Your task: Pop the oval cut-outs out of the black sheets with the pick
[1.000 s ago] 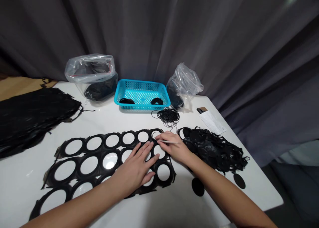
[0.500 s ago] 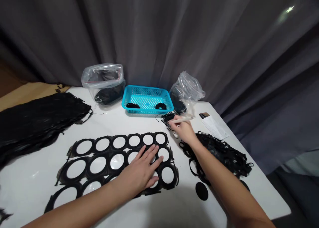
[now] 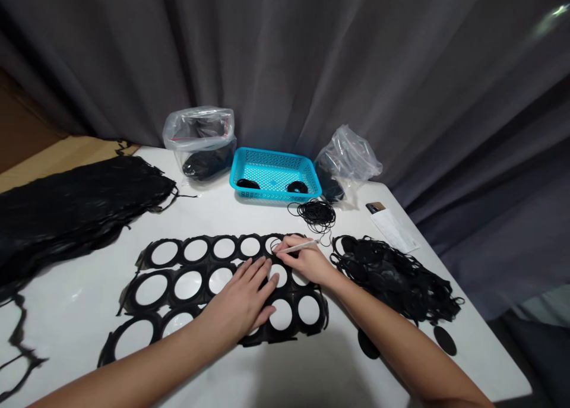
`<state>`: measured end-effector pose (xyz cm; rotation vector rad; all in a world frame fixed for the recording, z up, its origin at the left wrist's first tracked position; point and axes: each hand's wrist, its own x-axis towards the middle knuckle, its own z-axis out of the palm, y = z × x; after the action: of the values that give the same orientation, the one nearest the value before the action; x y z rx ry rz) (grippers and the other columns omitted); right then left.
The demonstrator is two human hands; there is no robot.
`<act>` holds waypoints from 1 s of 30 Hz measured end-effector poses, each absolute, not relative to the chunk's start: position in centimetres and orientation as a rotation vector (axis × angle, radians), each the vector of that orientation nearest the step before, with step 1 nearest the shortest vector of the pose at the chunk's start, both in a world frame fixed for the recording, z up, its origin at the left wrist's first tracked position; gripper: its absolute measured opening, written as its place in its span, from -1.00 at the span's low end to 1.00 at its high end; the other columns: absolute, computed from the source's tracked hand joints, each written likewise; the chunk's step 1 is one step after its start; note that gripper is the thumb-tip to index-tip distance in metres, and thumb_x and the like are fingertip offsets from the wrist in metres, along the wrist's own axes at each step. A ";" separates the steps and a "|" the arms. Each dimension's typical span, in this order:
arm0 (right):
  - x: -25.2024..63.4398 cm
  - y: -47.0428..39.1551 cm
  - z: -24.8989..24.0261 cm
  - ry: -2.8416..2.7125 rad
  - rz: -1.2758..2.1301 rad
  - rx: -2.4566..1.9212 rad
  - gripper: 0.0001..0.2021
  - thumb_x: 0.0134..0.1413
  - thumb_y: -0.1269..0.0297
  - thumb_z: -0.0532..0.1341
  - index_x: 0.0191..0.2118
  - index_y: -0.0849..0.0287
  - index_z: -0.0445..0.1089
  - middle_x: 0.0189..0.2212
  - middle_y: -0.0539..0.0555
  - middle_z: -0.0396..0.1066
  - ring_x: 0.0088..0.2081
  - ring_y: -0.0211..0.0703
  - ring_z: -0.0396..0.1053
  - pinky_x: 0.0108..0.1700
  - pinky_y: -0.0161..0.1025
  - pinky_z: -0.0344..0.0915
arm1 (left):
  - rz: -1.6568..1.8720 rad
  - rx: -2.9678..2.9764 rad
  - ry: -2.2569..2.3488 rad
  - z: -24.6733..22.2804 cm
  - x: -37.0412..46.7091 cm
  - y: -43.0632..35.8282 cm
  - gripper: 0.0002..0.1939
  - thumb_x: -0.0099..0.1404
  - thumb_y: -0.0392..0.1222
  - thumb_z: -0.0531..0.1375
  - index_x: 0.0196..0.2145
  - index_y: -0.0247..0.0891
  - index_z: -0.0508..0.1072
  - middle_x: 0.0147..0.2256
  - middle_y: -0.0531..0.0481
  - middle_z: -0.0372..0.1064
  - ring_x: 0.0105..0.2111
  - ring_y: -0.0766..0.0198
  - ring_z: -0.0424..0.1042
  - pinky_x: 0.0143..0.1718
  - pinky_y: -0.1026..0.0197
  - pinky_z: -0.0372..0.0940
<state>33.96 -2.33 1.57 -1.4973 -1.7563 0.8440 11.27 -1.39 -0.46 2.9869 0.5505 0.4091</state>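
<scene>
A black rubber-like sheet (image 3: 205, 286) with rows of round holes lies flat on the white table. My left hand (image 3: 249, 295) rests on it, palm down with fingers stretched out, covering some holes. Over the sheet's far right corner, my right hand (image 3: 307, 262) grips a slim white pen-like tool (image 3: 299, 247) between thumb and fingers. Its tip is at a hole in the far row, where a thin black ring seems to show; the exact contact is hidden by the fingers. Beyond that hand is a loose heap of thin black rings (image 3: 317, 215).
A blue basket (image 3: 276, 171) with black rings stands at the back, between two clear plastic bags (image 3: 200, 138) (image 3: 350, 155). Black scraps and discs (image 3: 396, 280) are heaped at right, stacked black sheets (image 3: 80, 212) at left. A phone and white paper (image 3: 394, 230) lie near the right edge.
My right hand has moved from the heap of thin rings left and nearer, to the sheet's far row, still holding the tool. My left hand stays flat on the sheet. The view has shifted slightly.
</scene>
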 end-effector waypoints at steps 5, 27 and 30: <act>33.8 -2.4 1.5 -1.745 0.841 -1.492 -0.91 0.20 0.38 0.22 -0.34 0.12 0.45 -0.25 0.04 0.57 -0.15 -0.12 0.49 -0.06 -0.19 0.35 | 0.423 2.964 0.559 -0.6 11.3 -1.5 -0.56 0.44 0.01 0.13 0.16 -0.28 0.35 0.23 -0.31 0.28 0.26 -0.11 0.24 0.28 -0.15 0.07; 33.1 -3.0 0.6 -2.355 0.205 -1.438 -0.90 0.27 0.40 0.15 -0.17 0.16 0.41 -0.15 0.20 0.53 -0.09 0.03 0.37 -0.01 -0.05 0.19 | 0.357 2.976 0.557 -0.3 11.4 -1.6 -0.49 0.36 0.00 0.25 0.17 -0.30 0.39 0.21 -0.34 0.29 0.29 -0.30 0.16 0.23 -0.25 0.18; 35.1 -0.8 1.6 -2.191 -0.036 -1.706 -0.86 0.25 0.45 0.09 -0.29 0.18 0.38 -0.32 0.19 0.50 -0.22 0.01 0.36 -0.13 -0.10 0.16 | 0.369 2.977 0.545 -0.2 11.3 -1.4 -0.50 0.37 0.02 0.23 0.17 -0.27 0.39 0.22 -0.30 0.29 0.29 -0.30 0.16 0.22 -0.25 0.19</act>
<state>35.11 -0.78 1.64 -1.7056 -2.1914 -0.0362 11.31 -1.45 -0.23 2.9767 0.5454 0.3691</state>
